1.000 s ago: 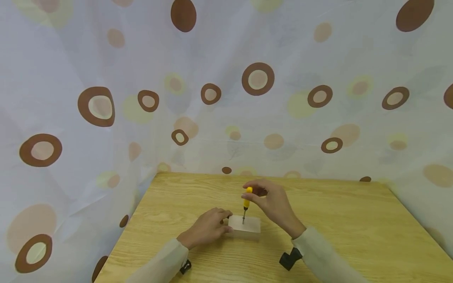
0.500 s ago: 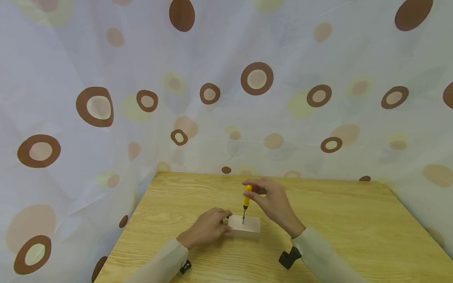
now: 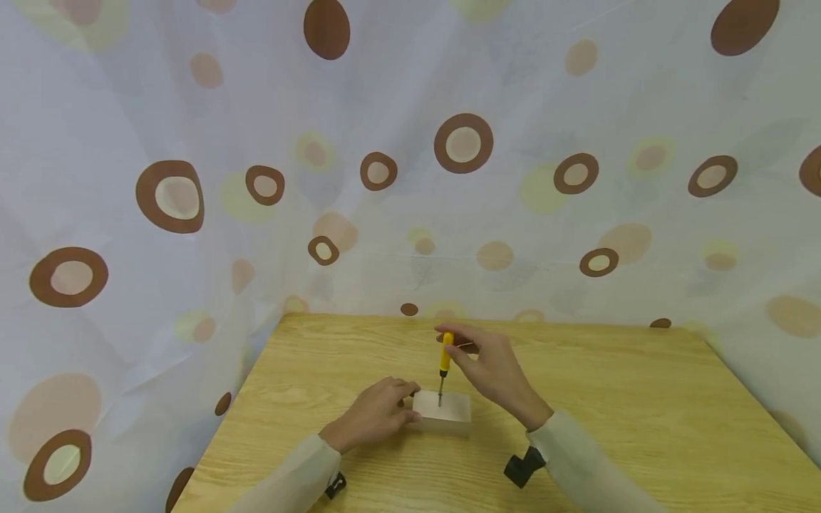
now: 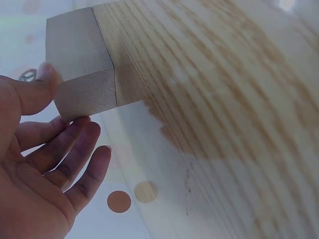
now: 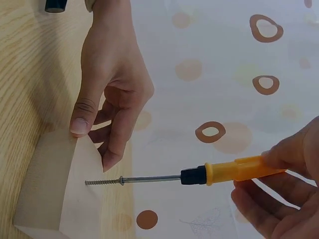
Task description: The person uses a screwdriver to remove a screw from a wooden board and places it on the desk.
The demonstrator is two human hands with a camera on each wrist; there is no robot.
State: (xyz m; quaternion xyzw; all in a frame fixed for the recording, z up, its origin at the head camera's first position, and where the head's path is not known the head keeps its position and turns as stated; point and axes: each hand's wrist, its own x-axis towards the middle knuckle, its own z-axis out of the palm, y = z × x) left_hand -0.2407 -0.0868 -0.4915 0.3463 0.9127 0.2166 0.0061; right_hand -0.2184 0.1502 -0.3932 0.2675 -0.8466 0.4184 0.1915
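Observation:
A pale wooden block [image 3: 452,407] lies on the table, its left end pinched between the thumb and fingers of my left hand [image 3: 370,417]. From its upper face a threaded screw [image 5: 103,182] stands up, most of its thread showing. My right hand [image 3: 497,367] holds a yellow screwdriver [image 5: 234,170] with a black collar by the handle, between thumb and fingertips. The steel shaft runs down to the screw head, with the tip right at it. In the left wrist view, the thumb sits on one side of the block [image 4: 82,47] and the fingertips on another.
The wood-grain table [image 3: 609,399] ends at a white curtain [image 3: 545,92] printed with brown and yellow spots, which hangs behind and at both sides. Black wrist mounts [image 3: 524,467] hang below both sleeves.
My right thumb and fingers have shifted round the screwdriver handle, whose top has moved slightly up and left. The left hand and the block have stayed in place.

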